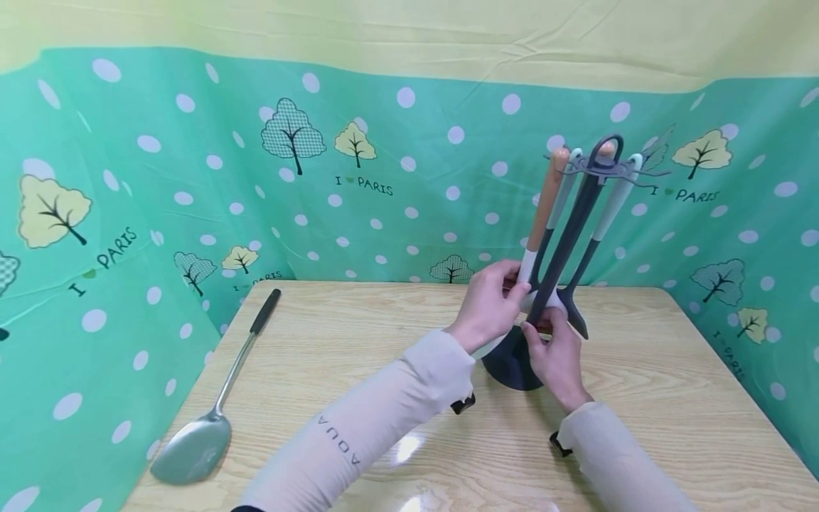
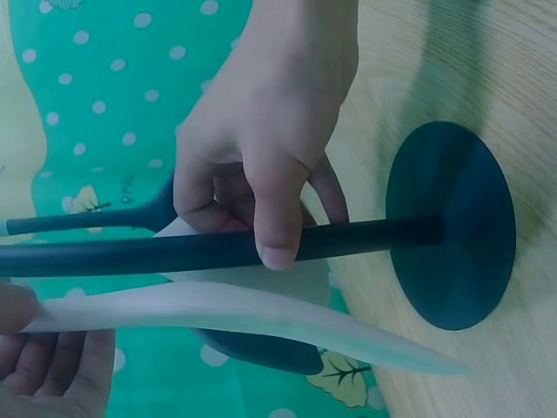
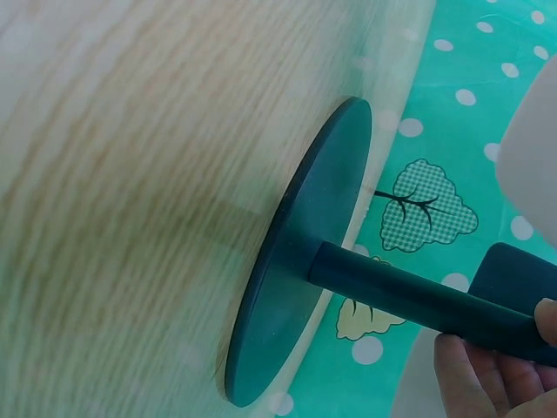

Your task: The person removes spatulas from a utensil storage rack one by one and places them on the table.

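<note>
A dark utensil stand (image 1: 566, 245) with a round base (image 1: 512, 364) is at the right of the table. My right hand (image 1: 559, 359) grips its pole low down, thumb in front, as the left wrist view also shows. My left hand (image 1: 489, 302) pinches the white lower part of a wooden-handled utensil (image 1: 546, 206) at the stand's left side. Its white blade (image 2: 235, 309) runs beside the pole in the left wrist view. Pale green-handled utensils with dark heads (image 1: 572, 313) hang from the top hooks (image 1: 604, 169). Another wooden handle tip (image 1: 606, 149) shows behind the loop.
A metal wok turner (image 1: 195, 444) with a black handle lies at the table's left edge. Behind the wooden table (image 1: 345, 341) hangs a green dotted curtain (image 1: 397, 213), which also runs along both sides.
</note>
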